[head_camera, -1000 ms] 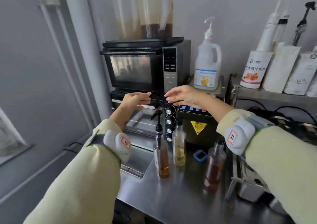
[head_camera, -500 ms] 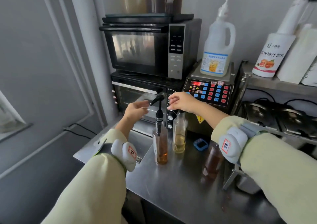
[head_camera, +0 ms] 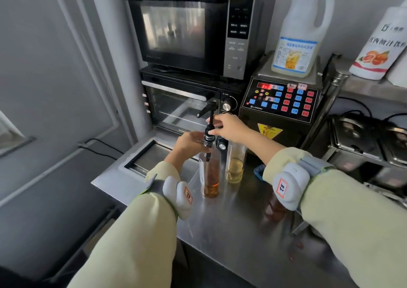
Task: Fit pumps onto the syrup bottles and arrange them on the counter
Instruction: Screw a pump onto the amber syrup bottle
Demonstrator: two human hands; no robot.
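A tall clear bottle of amber syrup (head_camera: 209,177) stands on the steel counter (head_camera: 237,232), with a black pump (head_camera: 209,120) seated in its neck. My left hand (head_camera: 191,143) wraps the bottle's shoulder. My right hand (head_camera: 229,127) pinches the pump's collar just above the neck. A second bottle with pale yellow syrup (head_camera: 235,166) stands right behind and to the right, its top hidden by my right hand. A third bottle of reddish-brown syrup (head_camera: 274,210) is mostly hidden under my right wrist.
Two stacked ovens (head_camera: 193,67) and a dispenser with coloured buttons (head_camera: 282,100) stand close behind the bottles. A white jug (head_camera: 301,34) sits on the dispenser. A small blue object (head_camera: 258,170) lies on the counter. Steel pans (head_camera: 363,137) sit at right; a recessed tray (head_camera: 152,155) at left.
Both hands have dropped from the oven's front down to the amber bottle. The left now holds the bottle and the right grips the pump collar. The view has tilted downward.
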